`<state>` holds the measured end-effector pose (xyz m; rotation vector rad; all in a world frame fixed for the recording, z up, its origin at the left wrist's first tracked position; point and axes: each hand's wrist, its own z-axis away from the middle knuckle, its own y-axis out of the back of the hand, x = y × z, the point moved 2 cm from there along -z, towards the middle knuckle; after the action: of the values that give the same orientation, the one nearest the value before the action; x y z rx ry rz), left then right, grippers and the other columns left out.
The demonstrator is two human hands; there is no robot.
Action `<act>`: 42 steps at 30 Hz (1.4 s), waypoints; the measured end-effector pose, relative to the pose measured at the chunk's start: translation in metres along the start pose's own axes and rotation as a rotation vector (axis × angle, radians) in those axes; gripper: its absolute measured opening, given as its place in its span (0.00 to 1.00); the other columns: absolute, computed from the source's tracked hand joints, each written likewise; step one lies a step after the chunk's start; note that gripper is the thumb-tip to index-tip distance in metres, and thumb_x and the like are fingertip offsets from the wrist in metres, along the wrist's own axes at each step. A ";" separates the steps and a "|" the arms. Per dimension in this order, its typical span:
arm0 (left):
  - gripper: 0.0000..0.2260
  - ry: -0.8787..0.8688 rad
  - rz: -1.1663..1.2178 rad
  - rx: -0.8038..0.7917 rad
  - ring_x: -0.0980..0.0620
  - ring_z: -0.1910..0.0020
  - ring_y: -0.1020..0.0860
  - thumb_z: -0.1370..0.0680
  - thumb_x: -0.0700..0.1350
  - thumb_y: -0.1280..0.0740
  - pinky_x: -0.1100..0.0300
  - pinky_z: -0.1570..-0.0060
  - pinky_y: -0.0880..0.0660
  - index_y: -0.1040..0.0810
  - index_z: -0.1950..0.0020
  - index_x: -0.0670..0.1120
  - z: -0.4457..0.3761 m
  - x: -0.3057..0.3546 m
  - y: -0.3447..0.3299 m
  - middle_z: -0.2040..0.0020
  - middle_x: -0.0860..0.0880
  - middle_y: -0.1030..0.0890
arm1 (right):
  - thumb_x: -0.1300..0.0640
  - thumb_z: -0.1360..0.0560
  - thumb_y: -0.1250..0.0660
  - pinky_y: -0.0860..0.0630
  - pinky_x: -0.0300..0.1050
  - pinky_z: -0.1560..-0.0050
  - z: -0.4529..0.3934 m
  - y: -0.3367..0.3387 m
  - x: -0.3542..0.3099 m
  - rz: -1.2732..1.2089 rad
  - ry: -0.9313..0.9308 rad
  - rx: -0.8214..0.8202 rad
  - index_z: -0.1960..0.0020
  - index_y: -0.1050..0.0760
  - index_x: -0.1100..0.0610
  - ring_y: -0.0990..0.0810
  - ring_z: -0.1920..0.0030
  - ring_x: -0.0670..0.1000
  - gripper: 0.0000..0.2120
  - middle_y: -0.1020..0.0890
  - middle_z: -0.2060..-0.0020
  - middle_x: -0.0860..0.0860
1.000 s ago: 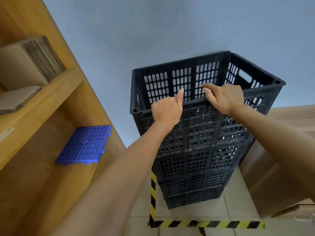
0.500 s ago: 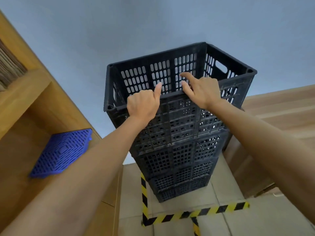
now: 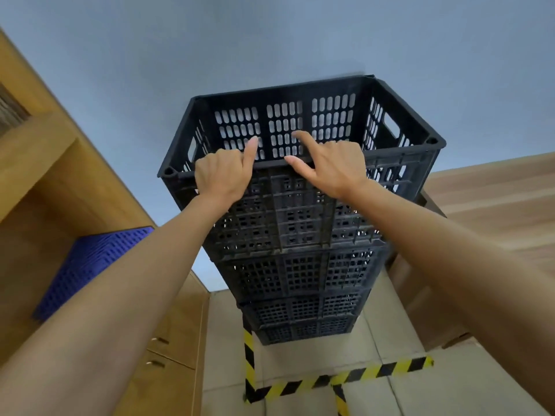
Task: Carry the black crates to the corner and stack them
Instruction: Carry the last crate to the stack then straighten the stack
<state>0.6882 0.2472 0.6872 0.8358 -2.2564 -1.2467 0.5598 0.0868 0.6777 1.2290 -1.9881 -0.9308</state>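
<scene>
A tall stack of black slotted plastic crates (image 3: 297, 259) is standing on the pale tiled floor (image 3: 300, 367), right against the grey-blue wall (image 3: 270, 40) in the corner, and a person is reaching up to the top black crate (image 3: 300, 127) with both bare arms. The left hand (image 3: 223, 172) is sitting on the crate's near rim with its fingers curled into a loose fist against the edge and its forefinger pointing straight up in front of the crate's far inner wall. The right hand (image 3: 333, 166) is resting just beside it on the same rim, thumb lying along the edge and forefinger stretched out toward the left; the other fingers are hidden behind the hand, so I cannot tell whether they are hooking over the rim. The two hands are near each other but not touching, and neither is wrapping fully around the plastic. The top crate is looking squarely seated on the ones beneath, open side up, with an oval handle slot showing in its right end wall. Below the stack, yellow-and-black striped hazard tape (image 3: 330, 379) is marking out lines on the floor, one strip running up to the base of the bottom crate. To the left, a wooden shelving unit (image 3: 60, 181) is holding a blue perforated plastic tile (image 3: 90, 265) leaning inside one compartment, partly hidden by the left forearm. To the right, a light wooden cabinet (image 3: 480, 220) is standing just beside the stack.
</scene>
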 end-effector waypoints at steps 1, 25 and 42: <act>0.32 0.011 0.009 0.004 0.46 0.74 0.28 0.17 0.60 0.55 0.55 0.67 0.34 0.35 0.76 0.45 0.001 0.002 -0.001 0.77 0.48 0.32 | 0.32 0.22 0.57 0.41 0.41 0.75 0.000 -0.001 0.001 0.003 0.003 -0.008 0.42 0.25 0.51 0.27 0.76 0.54 0.31 0.28 0.77 0.50; 0.10 0.007 -0.113 -0.216 0.43 0.66 0.28 0.24 0.33 0.37 0.49 0.56 0.28 0.28 0.44 0.42 0.017 0.023 -0.003 0.67 0.46 0.29 | 0.40 0.18 0.60 0.30 0.51 0.54 0.002 -0.001 0.019 -0.066 0.023 -0.133 0.59 0.29 0.54 0.22 0.67 0.58 0.28 0.22 0.70 0.52; 0.21 -0.261 0.058 -0.299 0.48 0.32 0.30 0.18 0.51 0.44 0.46 0.31 0.35 0.36 0.25 0.50 0.045 -0.004 0.024 0.31 0.49 0.28 | 0.43 0.19 0.45 0.32 0.58 0.33 0.033 0.051 0.035 -0.014 0.023 -0.528 0.24 0.44 0.54 0.31 0.31 0.59 0.28 0.30 0.30 0.56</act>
<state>0.6564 0.2868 0.6851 0.5183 -2.1876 -1.6951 0.4958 0.0792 0.7054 0.9443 -1.5685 -1.3330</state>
